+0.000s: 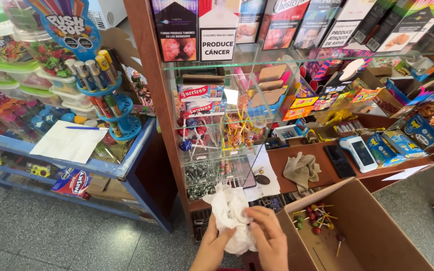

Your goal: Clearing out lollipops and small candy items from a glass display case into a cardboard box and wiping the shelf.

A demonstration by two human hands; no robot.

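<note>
Shop counter of brown wood (322, 173) behind: left hand (216, 246) and right hand (271, 236) both grasp crumpled white paper wad (229, 213), held before the counter; likely light, soft, tearable; grip bunched edges.
</note>
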